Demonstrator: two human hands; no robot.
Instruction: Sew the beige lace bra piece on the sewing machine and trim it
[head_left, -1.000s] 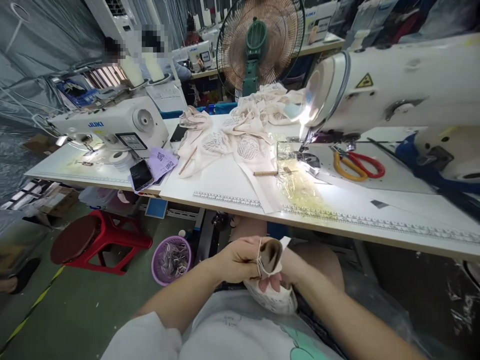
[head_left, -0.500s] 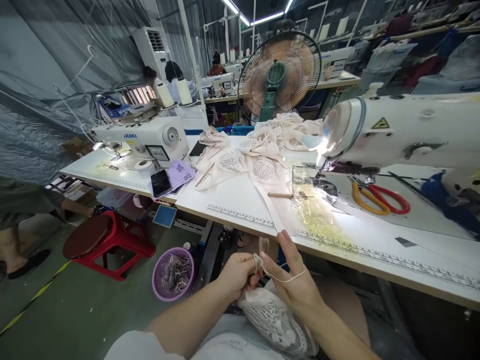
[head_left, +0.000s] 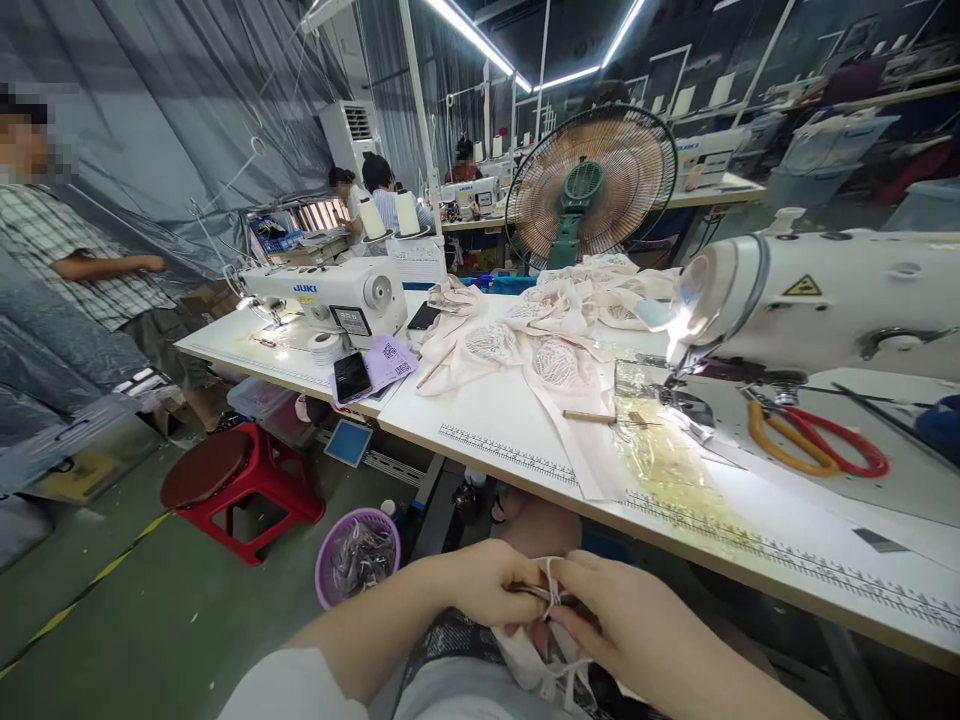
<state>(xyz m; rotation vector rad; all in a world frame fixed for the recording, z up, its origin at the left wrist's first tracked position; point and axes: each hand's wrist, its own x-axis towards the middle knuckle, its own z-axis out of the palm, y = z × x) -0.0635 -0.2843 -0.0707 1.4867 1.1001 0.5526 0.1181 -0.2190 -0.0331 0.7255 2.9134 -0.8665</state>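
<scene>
My left hand [head_left: 495,590] and my right hand [head_left: 630,605] meet over my lap, fingers closed and close together. Between the fingertips runs a thin white cord [head_left: 553,575], looped around gathered fabric; both hands pinch it, and the exact hold is partly hidden. Below hangs a pale lace garment [head_left: 529,655], largely covered by my hands. On the table ahead lies a pile of pale pink lace garments [head_left: 491,345], one strip reaching the front edge. A wooden-handled tool [head_left: 589,416] rests across that strip.
A white sewing machine [head_left: 832,295] stands at the right, with scissors [head_left: 795,435] beside it. Another sewing machine [head_left: 322,295] is at the left. A red stool [head_left: 240,480] and purple basket [head_left: 358,555] are on the floor. A fan [head_left: 589,185] and a standing person [head_left: 82,260] are beyond.
My hands have come together and turned inward; my right fingers, spread with the cord across them before, are now closed. The view tilted up and left, showing the standing person's upper body.
</scene>
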